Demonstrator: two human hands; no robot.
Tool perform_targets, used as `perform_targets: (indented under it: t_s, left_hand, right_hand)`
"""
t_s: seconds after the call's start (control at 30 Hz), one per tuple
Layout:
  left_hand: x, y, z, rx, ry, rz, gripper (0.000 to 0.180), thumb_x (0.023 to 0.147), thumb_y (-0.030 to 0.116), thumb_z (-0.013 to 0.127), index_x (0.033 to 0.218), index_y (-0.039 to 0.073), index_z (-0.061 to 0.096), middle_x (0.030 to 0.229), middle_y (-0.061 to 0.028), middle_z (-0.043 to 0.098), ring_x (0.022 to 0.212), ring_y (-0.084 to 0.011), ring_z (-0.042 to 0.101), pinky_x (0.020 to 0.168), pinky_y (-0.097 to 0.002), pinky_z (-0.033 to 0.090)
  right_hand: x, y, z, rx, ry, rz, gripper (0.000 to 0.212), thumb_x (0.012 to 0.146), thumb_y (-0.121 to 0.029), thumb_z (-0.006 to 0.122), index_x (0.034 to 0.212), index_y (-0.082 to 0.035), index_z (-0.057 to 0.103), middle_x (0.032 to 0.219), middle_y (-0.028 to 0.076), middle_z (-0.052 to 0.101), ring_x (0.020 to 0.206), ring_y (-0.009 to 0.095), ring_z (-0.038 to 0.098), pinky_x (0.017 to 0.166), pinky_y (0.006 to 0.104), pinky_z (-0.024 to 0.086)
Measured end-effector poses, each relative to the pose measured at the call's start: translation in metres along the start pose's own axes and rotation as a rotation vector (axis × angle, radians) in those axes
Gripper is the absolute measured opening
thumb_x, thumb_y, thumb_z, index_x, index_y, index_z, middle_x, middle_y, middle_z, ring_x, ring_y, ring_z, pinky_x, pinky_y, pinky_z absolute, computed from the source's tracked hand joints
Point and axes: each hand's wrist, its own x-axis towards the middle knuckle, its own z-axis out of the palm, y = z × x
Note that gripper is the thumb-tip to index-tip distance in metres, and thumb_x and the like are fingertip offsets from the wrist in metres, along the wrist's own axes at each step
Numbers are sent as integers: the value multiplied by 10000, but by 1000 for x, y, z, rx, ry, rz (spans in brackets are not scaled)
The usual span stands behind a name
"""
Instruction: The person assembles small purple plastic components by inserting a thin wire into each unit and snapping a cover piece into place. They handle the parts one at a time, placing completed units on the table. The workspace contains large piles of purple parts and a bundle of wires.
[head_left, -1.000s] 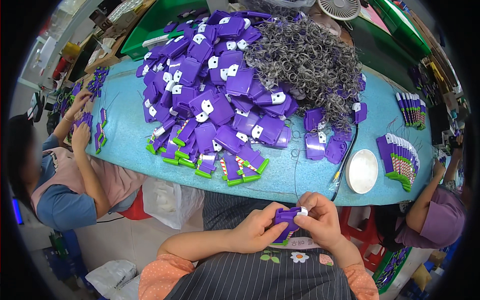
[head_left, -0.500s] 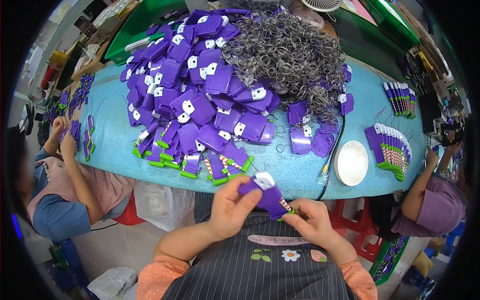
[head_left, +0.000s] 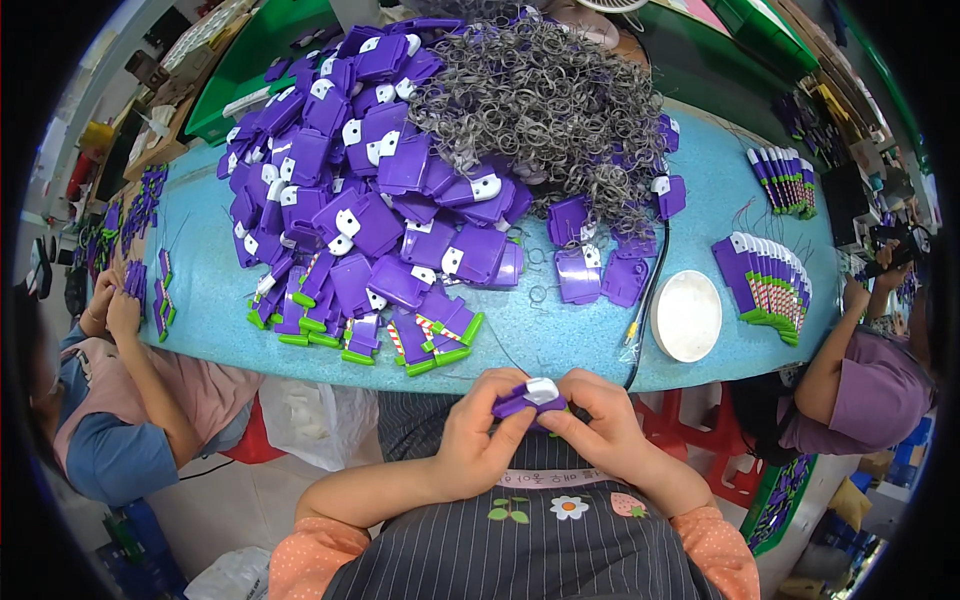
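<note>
Close in front of my apron, both hands grip one small purple plastic casing (head_left: pixel 514 402) with a white end. It is tipped so that its white end faces up, and its green end is mostly hidden by my fingers. My left hand (head_left: pixel 474 430) pinches it on the left, thumb against the near side. My right hand (head_left: pixel 604 425) presses it from the right with thumb and fingers. A thin wire (head_left: pixel 513 352) runs from near the casing toward the table. Beyond my hands lies a big heap of purple casing parts (head_left: pixel 375 222) with white corners, some with green ends.
A tangled mound of grey wire loops (head_left: pixel 545 100) covers the far middle of the blue table (head_left: pixel 480 335). To the right stand a white round dish (head_left: pixel 686 316), a black cable (head_left: pixel 652 290) and stacked casings (head_left: pixel 758 280). People work at the left (head_left: pixel 150 390) and right (head_left: pixel 850 390).
The casing has been turned from broad face up to white end up and drawn slightly lower. My hands have come closer together around it. The whole view has shifted a little.
</note>
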Motion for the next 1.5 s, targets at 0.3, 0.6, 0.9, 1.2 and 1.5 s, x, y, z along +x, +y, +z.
perform_targets:
  t_s: [0.3, 0.6, 0.9, 1.2, 1.5]
  left_hand:
    - [54, 25, -89, 1325, 76, 267, 449, 636, -100, 542, 1075, -11, 518, 1253, -201, 435, 1183, -409, 396, 970, -497, 335]
    - [57, 29, -95, 1160, 120, 236, 235, 770, 38, 607, 999, -11, 588, 1008, -163, 590, 930, -309, 568, 798, -415, 437]
    - [8, 15, -14, 64, -185, -168, 468, 884, 91, 506, 1306, -43, 354, 883, -188, 622, 747, -242, 643, 662, -342, 485]
    - [0, 0, -41, 40, -114, -329, 396, 908, 15, 434, 1296, -47, 382, 1051, -159, 607, 905, -207, 636, 764, -294, 518]
    - [-8, -13, -69, -461, 172, -374, 255, 955, 130, 437, 1150, -32, 459, 1070, -132, 602, 923, -213, 635, 747, -284, 532]
  right_hand:
    - [-10, 10, -114, 50, 788, -15, 194, 821, 1, 610, 1003, -10, 543, 872, 26, 584, 726, 70, 536, 628, 188, 427]
    - [1, 65, -157, -1165, 1094, -28, 341, 695, -118, 736, 957, 8, 557, 865, 125, 543, 841, 292, 507, 744, 385, 407]
    - [27, -23, 6, -603, 16, -269, 768, 634, -229, 789, 1252, 37, 419, 1073, 185, 470, 954, 343, 518, 799, 397, 451]
    - [19, -3, 21, -443, 139, -260, 781, 573, -129, 839, 1233, 35, 455, 1032, 169, 493, 882, 284, 532, 731, 345, 476]
    - [73, -4, 25, -857, -78, -411, 644, 678, -92, 636, 1281, -5, 425, 1289, 159, 464, 869, 241, 542, 749, 328, 462]
